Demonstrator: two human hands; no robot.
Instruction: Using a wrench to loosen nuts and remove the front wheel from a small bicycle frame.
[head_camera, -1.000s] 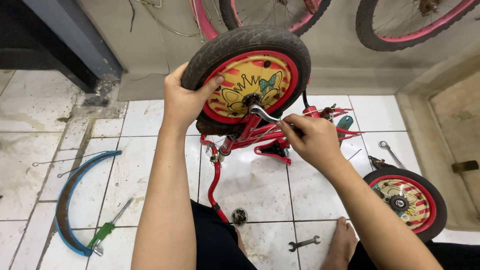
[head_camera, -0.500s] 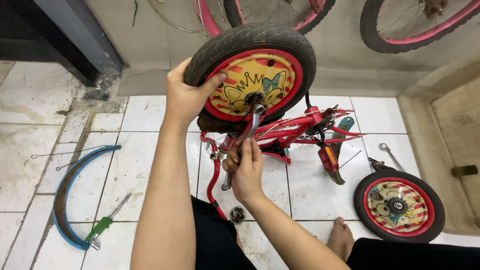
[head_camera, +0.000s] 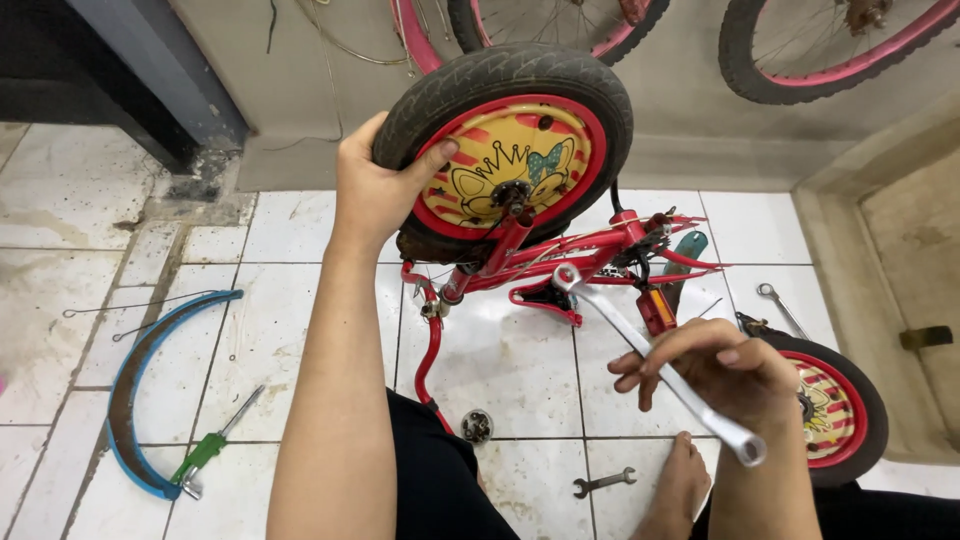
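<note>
left hand (head_camera: 375, 195) gripping, right hand (head_camera: 725, 375) fingers curled

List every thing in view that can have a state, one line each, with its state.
Left hand: gripping the tyre.
Right hand: holding a wrench, clear of the bike.
Wrench: held slanted in the air.
Front wheel: mounted in the fork, raised.
Bike frame: upside down on the tiles.
Second wheel: off the bike, at the person's right.
Blue fender: detached, on the floor.
Screwdriver: lying on the floor.

Open tiles left; fender (head_camera: 140, 390), screwdriver (head_camera: 212, 448) there.
</note>
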